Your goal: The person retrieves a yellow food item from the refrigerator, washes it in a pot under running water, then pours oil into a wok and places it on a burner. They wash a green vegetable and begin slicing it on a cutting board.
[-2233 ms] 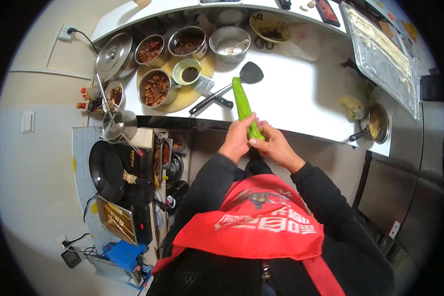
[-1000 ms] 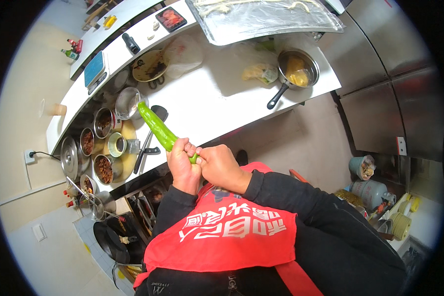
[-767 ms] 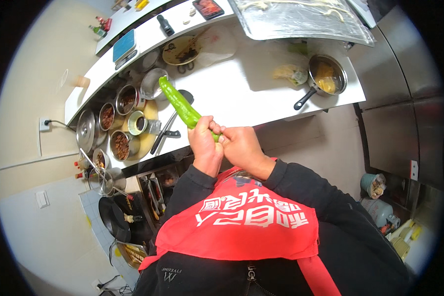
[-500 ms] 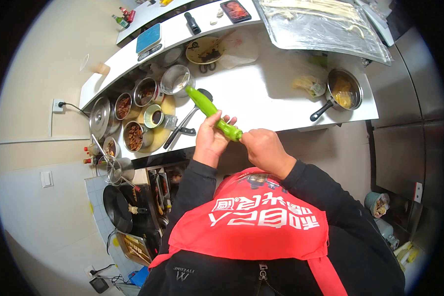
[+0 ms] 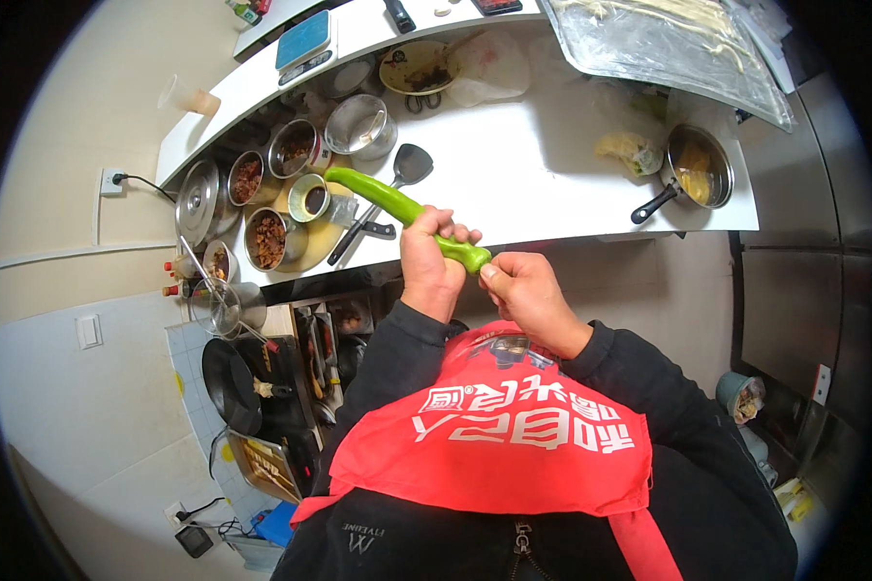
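A long green pepper (image 5: 378, 196) lies slantwise in front of my body, over the counter's near edge. My left hand (image 5: 430, 261) is wrapped round its thick half. At the blunt near end, my right hand (image 5: 535, 298) pinches with thumb and forefinger where the stem sits; the stem itself is hidden by the fingers. The pepper's thin tip points left, over a black spatula (image 5: 358, 230) and beside a small green bowl of dark liquid (image 5: 308, 197). A black-handled knife (image 5: 378, 229) lies under the spatula.
Metal pots of chopped food (image 5: 274, 239) crowd the counter's left side, with a steel bowl (image 5: 360, 127) behind. A saucepan (image 5: 698, 168) stands at the right, its handle toward me. A film-covered tray (image 5: 664, 58) juts over the back right. A black pan (image 5: 231, 385) is lower left.
The pepper's tip has swung left, from near the steel bowl to the small green bowl. Both hands keep their hold, and the view has shifted slightly.
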`<state>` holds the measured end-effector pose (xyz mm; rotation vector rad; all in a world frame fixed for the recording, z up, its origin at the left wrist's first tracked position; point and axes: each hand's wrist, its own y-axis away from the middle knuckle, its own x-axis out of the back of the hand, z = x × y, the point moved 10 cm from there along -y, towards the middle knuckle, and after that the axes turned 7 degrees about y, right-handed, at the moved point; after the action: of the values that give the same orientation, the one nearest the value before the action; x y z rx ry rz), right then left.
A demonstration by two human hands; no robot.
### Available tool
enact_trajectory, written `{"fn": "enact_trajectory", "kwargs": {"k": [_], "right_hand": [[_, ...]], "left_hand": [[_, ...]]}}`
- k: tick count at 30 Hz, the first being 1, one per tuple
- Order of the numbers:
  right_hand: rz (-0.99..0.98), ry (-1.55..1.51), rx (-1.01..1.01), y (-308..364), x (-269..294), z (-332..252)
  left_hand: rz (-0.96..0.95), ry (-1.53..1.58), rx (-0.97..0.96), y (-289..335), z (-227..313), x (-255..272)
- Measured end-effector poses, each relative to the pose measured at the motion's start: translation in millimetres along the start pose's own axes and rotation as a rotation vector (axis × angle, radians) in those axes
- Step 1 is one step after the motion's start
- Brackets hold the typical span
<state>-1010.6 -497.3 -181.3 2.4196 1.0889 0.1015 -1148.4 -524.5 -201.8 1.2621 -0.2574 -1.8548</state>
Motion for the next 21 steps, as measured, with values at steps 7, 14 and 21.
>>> {"fn": "enact_trajectory", "kwargs": {"k": [7, 14, 21], "right_hand": [[0.158, 0.317, 0.214, 4, -4, 0], [0.191, 0.303, 0.205, 8, -9, 0], [0.239, 0.267, 0.123, -8, -6, 9]], "left_hand": [[0.034, -0.001, 0.064, 10, -17, 31], [0.027, -0.023, 0.049, 21, -18, 29], [0.024, -0.118, -0.072, 15, -15, 25]]}}
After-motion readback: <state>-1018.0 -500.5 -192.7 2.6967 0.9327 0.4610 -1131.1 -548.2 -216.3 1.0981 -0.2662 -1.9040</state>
